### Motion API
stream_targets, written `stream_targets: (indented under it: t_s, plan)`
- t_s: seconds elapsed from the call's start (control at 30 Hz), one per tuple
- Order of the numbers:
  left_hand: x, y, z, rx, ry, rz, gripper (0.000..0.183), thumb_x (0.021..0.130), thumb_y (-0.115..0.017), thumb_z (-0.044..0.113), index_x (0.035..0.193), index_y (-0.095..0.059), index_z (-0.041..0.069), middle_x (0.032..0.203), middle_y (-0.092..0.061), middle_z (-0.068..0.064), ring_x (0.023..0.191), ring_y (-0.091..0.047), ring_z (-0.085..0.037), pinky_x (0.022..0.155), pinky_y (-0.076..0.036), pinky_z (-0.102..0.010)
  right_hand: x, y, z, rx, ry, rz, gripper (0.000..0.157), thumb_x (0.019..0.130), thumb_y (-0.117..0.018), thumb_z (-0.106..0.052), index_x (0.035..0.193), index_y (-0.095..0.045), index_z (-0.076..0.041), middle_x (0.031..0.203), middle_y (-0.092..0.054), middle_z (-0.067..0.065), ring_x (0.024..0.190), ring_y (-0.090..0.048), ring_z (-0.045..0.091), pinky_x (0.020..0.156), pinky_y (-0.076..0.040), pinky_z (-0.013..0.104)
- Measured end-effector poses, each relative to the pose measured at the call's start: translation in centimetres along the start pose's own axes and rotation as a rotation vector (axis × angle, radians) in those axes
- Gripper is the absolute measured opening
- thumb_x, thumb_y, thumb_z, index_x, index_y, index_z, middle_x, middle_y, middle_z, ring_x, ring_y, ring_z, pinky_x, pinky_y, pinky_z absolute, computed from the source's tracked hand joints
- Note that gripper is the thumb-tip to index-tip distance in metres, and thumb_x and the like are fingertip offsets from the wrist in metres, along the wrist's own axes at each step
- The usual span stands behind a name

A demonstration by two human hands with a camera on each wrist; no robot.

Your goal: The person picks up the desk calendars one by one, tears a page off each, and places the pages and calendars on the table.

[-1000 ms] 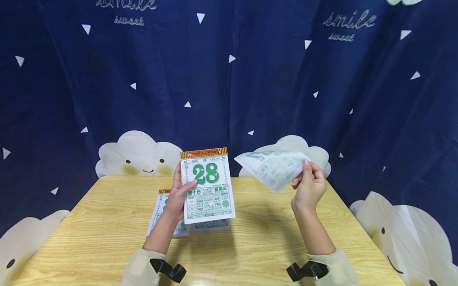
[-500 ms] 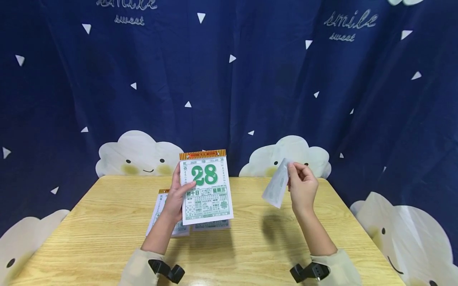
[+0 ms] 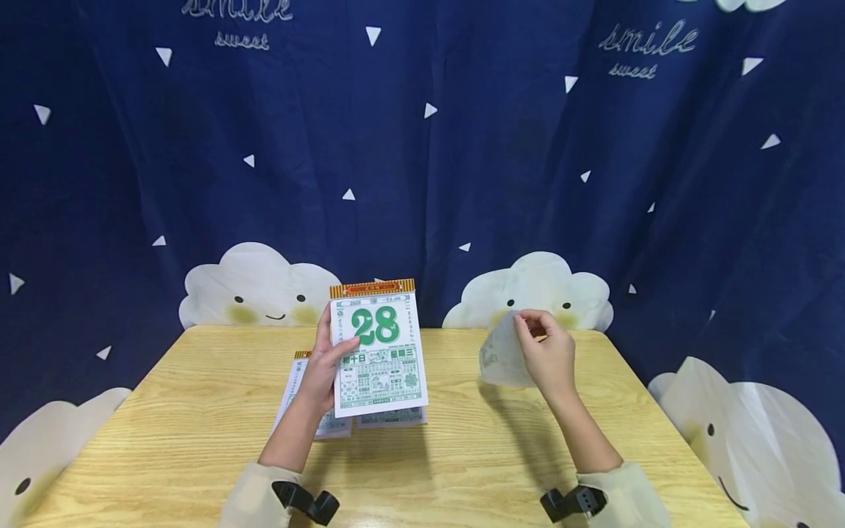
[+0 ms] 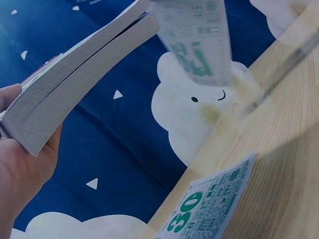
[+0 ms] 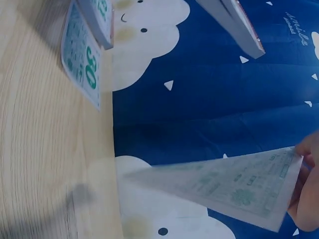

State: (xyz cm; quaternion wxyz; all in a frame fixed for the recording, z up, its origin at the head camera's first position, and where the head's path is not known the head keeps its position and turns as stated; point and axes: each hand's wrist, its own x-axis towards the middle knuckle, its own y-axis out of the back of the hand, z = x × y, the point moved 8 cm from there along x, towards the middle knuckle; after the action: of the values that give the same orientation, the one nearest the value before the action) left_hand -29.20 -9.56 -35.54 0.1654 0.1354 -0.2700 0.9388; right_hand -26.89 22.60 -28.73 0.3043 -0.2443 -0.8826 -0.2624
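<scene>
My left hand (image 3: 323,367) grips a thick tear-off calendar (image 3: 381,352) by its left edge, thumb across the front. A large green 28 shows on it, under a striped red and gold header. The left wrist view shows the page block (image 4: 79,79) side-on, in the hand. To the right, my right hand (image 3: 549,356) pinches a loose calendar page (image 3: 505,356) by its upper corner. This thin sheet hangs in the air above the table, apart from the calendar. In the right wrist view the page (image 5: 234,186) tapers away from the fingertips, green print showing through.
On the wooden table (image 3: 198,418), a second tear-off calendar (image 3: 290,389) lies partly behind my left forearm. A printed page (image 3: 392,416) marked 30 in the left wrist view (image 4: 209,201) lies below the held calendar. A navy curtain (image 3: 422,147) hangs behind.
My right hand has moved left and down with the loose page, which swings from nearly level to hanging. My left hand and the calendar have sunk slightly and shifted a little left.
</scene>
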Motion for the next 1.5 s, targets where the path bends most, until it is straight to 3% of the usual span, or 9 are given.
stream_targets:
  t_s: [0.23,0.43,0.77,1.2,1.5]
  plan:
    - [-0.1,0.4,0.1,-0.009,0.008,0.021,0.072,0.098,-0.036,0.000,0.146,-0.004,0.043,0.122,-0.060,0.009,0.093,-0.069,-0.014,0.077,-0.058,-0.031,-0.3,-0.5,-0.5,-0.167,0.189,-0.027,0.007,0.083,-0.068,-0.009,0.088,-0.069,-0.004,0.076,-0.065,0.008,0.067,-0.058,0.017,0.054,-0.044,0.021]
    - [-0.3,0.6,0.2,-0.015,-0.004,0.014,0.071,0.098,-0.036,0.000,0.146,-0.004,0.042,0.121,-0.060,0.008,0.093,-0.069,-0.015,0.077,-0.058,-0.032,-0.9,-1.3,-0.2,-0.255,0.259,-0.050,0.006,0.083,-0.067,-0.009,0.087,-0.070,-0.007,0.077,-0.066,0.006,0.070,-0.059,0.020,0.056,-0.048,0.034]
    - [-0.5,1.3,0.2,0.012,-0.012,0.033,0.071,0.098,-0.037,0.001,0.147,-0.005,0.041,0.121,-0.060,0.009,0.094,-0.069,-0.014,0.078,-0.058,-0.031,-2.7,-4.1,1.5,-0.371,0.290,-0.198,0.007,0.086,-0.065,-0.014,0.090,-0.070,-0.011,0.082,-0.065,0.002,0.075,-0.059,0.018,0.054,-0.050,0.030]
    - [-0.9,2.1,-0.1,-0.005,0.025,0.087,0.072,0.097,-0.037,-0.001,0.147,-0.005,0.041,0.121,-0.059,0.010,0.094,-0.068,-0.014,0.080,-0.058,-0.031,-6.2,-7.9,2.1,-0.435,0.348,-0.492,0.003,0.085,-0.067,-0.017,0.087,-0.068,-0.015,0.079,-0.061,-0.007,0.070,-0.052,0.008,0.053,-0.044,0.020]
    - [-1.0,2.5,-0.3,0.008,0.039,0.111,0.073,0.097,-0.038,-0.001,0.147,-0.006,0.043,0.124,-0.058,0.012,0.097,-0.068,-0.013,0.082,-0.057,-0.030,-8.5,-9.6,2.8,-0.491,0.477,-0.688,0.007,0.082,-0.070,-0.016,0.084,-0.065,-0.019,0.076,-0.058,-0.008,0.068,-0.054,0.006,0.050,-0.042,0.017]
